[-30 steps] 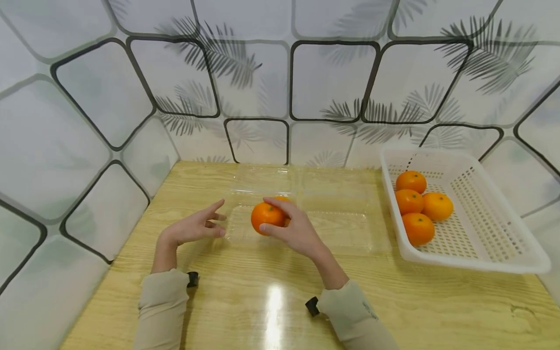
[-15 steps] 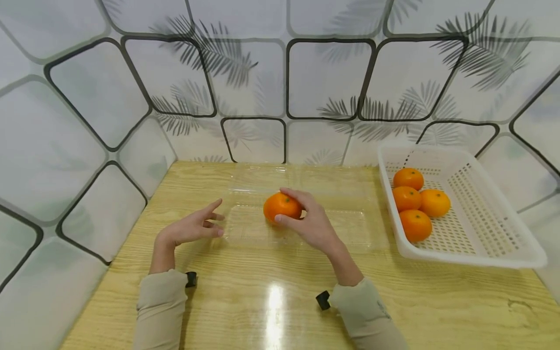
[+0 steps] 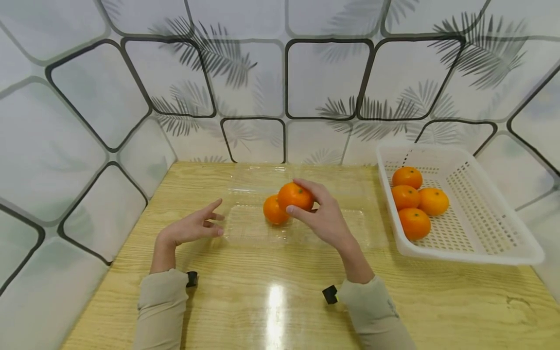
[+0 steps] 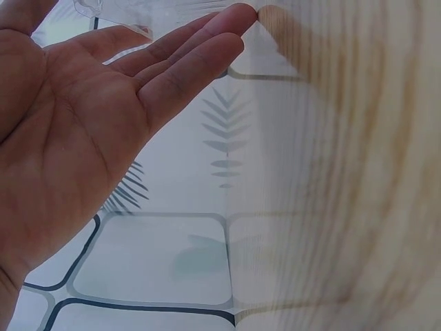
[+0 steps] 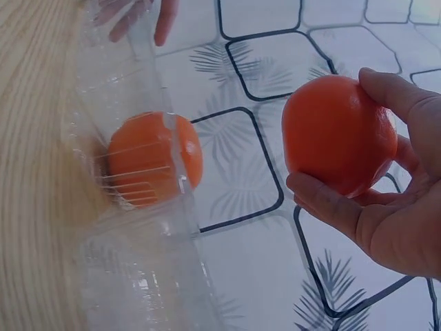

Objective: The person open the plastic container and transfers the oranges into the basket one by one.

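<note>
My right hand [image 3: 325, 216] holds a mandarin [image 3: 296, 196] between thumb and fingers, raised above a clear plastic container [image 3: 332, 228]. In the right wrist view, this mandarin [image 5: 339, 135] is apart from the container wall. A second mandarin [image 3: 274, 211] sits in the left part of the container, partly hidden behind the held one in the head view. Through the clear wall [image 5: 148, 276], the right wrist view shows this lower mandarin [image 5: 153, 160] too. My left hand [image 3: 192, 228] is at the container's left edge, palm inward, fingers loosely extended and holding nothing.
To the right stands a white perforated plastic basket [image 3: 463, 257] with several mandarins [image 3: 414, 224] along its left side. The wooden table [image 3: 232, 301] ends at a patterned wall [image 3: 325, 78] behind and at the left.
My right hand has moved right and farther back, lifting the mandarin with it. The lower mandarin, mostly hidden before, now shows on its left. My left hand stays in place.
</note>
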Demonstrator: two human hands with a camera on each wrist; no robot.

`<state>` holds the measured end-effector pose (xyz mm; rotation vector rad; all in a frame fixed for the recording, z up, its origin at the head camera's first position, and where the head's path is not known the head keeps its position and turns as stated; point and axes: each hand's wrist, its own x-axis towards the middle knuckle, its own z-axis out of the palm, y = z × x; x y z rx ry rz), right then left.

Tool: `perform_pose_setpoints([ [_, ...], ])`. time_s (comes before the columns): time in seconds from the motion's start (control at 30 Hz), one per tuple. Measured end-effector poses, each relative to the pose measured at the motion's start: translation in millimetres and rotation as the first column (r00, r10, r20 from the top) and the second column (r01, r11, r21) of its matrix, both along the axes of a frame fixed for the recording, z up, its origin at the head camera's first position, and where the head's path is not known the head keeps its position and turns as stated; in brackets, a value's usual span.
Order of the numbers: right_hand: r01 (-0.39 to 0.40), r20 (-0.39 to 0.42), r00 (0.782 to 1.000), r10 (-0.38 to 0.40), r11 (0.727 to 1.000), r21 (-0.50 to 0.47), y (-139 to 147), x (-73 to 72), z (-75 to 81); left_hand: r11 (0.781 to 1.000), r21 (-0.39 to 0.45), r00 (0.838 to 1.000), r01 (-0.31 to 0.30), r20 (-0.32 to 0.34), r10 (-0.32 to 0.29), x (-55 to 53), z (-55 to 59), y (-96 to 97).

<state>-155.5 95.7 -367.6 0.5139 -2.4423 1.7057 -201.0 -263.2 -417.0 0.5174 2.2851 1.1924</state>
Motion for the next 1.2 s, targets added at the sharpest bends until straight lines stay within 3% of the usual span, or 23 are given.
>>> perform_pose_setpoints([
  [0.47, 0.073, -0.046, 0.996, -0.076, 0.995, -0.072, 26, 7.8, 12.7, 1.000, 0.012, 1.000, 0.027, 0.002, -0.027, -2.3, -0.6, 2.5],
  [0.97, 0.096, -0.103, 0.990, -0.093, 0.995, 0.021, 41, 7.7, 15.3, 1.000, 0.000, 1.000, 0.007, 0.001, -0.007, -1.4, 0.4, 1.6],
  [1.2, 0.121, -0.133, 0.985, -0.113, 0.991, 0.051, 46, 9.0, 16.9, 1.000, 0.001, 1.000, 0.029, -0.011, -0.029, -0.1, 0.9, 0.4],
])
